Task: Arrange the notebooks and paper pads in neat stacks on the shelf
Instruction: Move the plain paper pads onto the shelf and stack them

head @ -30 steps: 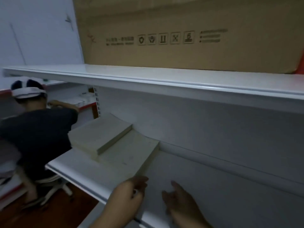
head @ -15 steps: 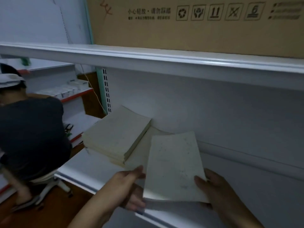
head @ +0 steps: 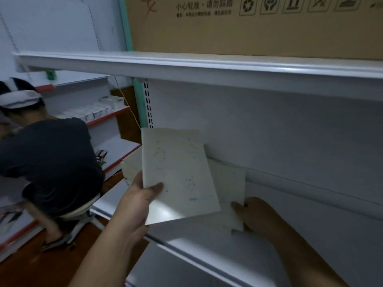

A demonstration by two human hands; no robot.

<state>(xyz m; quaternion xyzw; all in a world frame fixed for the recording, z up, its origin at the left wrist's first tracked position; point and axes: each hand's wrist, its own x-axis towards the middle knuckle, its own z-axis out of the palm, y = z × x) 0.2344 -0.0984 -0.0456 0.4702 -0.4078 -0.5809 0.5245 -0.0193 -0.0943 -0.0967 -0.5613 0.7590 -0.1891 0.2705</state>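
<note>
My left hand (head: 141,200) grips a pale notebook (head: 178,175) by its lower left corner, thumb on the cover, and holds it lifted and tilted above the white shelf (head: 186,243). Under it lies another pale pad (head: 230,189) on the shelf, and my right hand (head: 250,214) holds that pad's near right corner. A stack of pale pads (head: 131,166) shows at the left behind the lifted notebook, mostly hidden by it.
A white upper shelf (head: 207,67) runs overhead with a large cardboard box (head: 259,25) on it. At the left a person in a dark shirt (head: 47,162) bends toward another shelf unit with small white boxes (head: 93,112). The floor is brown wood.
My left hand has lifted the notebook up and tilted it off the pad below. My right hand has let go of it and now holds the lower pad's corner.
</note>
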